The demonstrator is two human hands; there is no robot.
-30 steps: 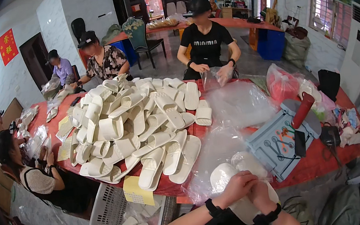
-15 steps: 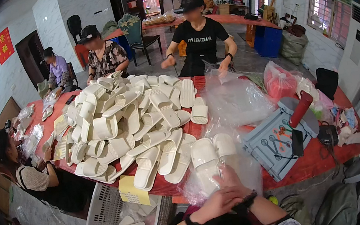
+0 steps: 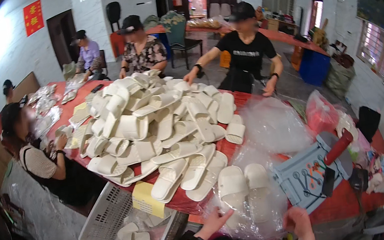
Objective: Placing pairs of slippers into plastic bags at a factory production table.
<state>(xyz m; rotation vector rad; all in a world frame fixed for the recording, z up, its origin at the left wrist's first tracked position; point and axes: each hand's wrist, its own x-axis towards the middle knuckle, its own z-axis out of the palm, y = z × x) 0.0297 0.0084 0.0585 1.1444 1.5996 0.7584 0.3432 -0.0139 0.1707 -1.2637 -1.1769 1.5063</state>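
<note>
My left hand (image 3: 216, 220) rests with fingers spread loose on the clear bag (image 3: 249, 210) holding a pair of white slippers (image 3: 242, 184). My right hand (image 3: 299, 223) pinches the bag's edge on the counter (image 3: 341, 202).

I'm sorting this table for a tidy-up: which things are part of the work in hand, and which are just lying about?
In use: left hand, right hand, pair of white slippers, clear bag, slipper pile, basket.
Lying about: grey stool, red tube, pink bag.
</note>
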